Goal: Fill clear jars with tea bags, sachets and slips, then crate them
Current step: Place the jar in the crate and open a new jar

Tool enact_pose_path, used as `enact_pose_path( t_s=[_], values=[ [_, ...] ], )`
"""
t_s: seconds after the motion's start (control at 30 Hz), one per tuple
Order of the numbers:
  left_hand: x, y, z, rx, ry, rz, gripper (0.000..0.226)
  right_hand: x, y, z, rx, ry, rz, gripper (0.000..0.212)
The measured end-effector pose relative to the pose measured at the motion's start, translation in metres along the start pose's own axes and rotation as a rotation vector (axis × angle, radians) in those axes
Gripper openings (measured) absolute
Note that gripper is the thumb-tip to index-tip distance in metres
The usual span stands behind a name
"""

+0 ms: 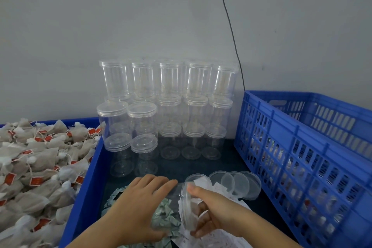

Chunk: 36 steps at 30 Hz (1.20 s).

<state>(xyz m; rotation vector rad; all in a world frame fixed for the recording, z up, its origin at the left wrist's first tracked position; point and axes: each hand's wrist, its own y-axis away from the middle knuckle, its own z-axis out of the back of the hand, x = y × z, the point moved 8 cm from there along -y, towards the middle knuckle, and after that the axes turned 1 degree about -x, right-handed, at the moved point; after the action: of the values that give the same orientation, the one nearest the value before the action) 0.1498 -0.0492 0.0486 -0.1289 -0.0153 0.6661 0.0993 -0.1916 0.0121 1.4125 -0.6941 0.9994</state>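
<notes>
Both hands (141, 207) grip 1 jar (171, 207) sideways; lid (186, 207) faces right.

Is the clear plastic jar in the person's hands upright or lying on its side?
On its side: the clear plastic jar lies sideways between the left hand and right hand.

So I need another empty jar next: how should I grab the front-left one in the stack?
Take the front-left jar around its clear body just under the lid, from the front: it stands upright, and another jar sits close on its right.
</notes>
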Motion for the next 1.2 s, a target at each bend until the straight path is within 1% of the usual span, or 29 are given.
enact_pose_path(
  t_s=[0.03,0.1,0.13,0.23,0.33,0.4,0.43,0.47,0.53,0.57,0.63,0.67,0.73,0.8,0.9,1.03,1.13,1.2],
  values=[
    [0.0,0.0,-0.001,0.001,0.003,-0.003,0.101,0.002,-0.001,0.001,-0.006,0.041,0.042,0.054],
    [0.001,0.0,-0.003,0.012,0.026,0.002,0.102,0.01,-0.001,0.003,-0.014,0.211,0.161,0.054],
    [0.001,0.0,-0.004,0.018,0.035,0.004,0.102,0.015,0.001,0.003,-0.014,0.309,0.23,0.058],
    [0.001,0.0,-0.005,0.036,0.02,-0.003,0.102,0.028,0.012,0.002,-0.001,0.597,0.417,0.081],
    [-0.001,0.001,-0.006,0.048,0.041,0.0,0.102,0.035,0.019,-0.004,0.026,0.924,0.636,0.093],
    [-0.002,0.003,-0.003,0.033,0.056,0.005,0.101,0.031,0.018,-0.006,0.032,0.994,0.661,0.101],
    [-0.002,0.003,-0.001,0.028,0.055,0.011,0.101,0.028,0.016,-0.004,0.024,0.94,0.634,0.106],
    [-0.002,0.003,0.0,0.022,0.053,0.016,0.101,0.026,0.014,-0.001,-0.002,0.826,0.578,0.112],
    [-0.004,0.003,0.005,0.015,0.048,0.028,0.102,0.021,0.011,0.007,-0.072,0.47,0.375,0.12],
    [-0.006,0.004,0.008,0.015,0.024,0.023,0.101,0.013,0.007,0.01,-0.091,0.253,0.227,0.123],
    [-0.014,0.006,0.021,-0.054,-0.113,-0.031,0.101,-0.008,0.002,0.008,-0.034,-0.13,-0.074,0.119],
    [-0.018,0.007,0.027,-0.09,-0.169,-0.05,0.1,-0.013,0.003,0.002,0.027,-0.241,-0.167,0.115],
    [-0.028,0.007,0.035,-0.178,-0.223,-0.115,0.097,-0.015,0.006,-0.01,0.13,-0.369,-0.24,0.111],
    [-0.032,0.006,0.034,-0.209,-0.265,-0.152,0.099,-0.016,0.006,-0.013,0.157,-0.42,-0.235,0.105],
    [-0.033,0.006,0.033,-0.218,-0.294,-0.138,0.1,-0.01,0.002,-0.01,0.123,-0.407,-0.167,0.091],
    [-0.029,0.006,0.033,-0.214,-0.285,-0.084,0.098,0.001,-0.001,-0.001,0.028,-0.229,-0.01,0.078],
    [-0.026,0.006,0.033,-0.202,-0.257,-0.046,0.094,0.014,0.001,0.004,-0.039,-0.045,0.16,0.062],
    [-0.023,0.006,0.031,-0.159,-0.215,0.002,0.095,0.024,0.006,0.006,-0.054,0.096,0.274,0.065]
  ],
)
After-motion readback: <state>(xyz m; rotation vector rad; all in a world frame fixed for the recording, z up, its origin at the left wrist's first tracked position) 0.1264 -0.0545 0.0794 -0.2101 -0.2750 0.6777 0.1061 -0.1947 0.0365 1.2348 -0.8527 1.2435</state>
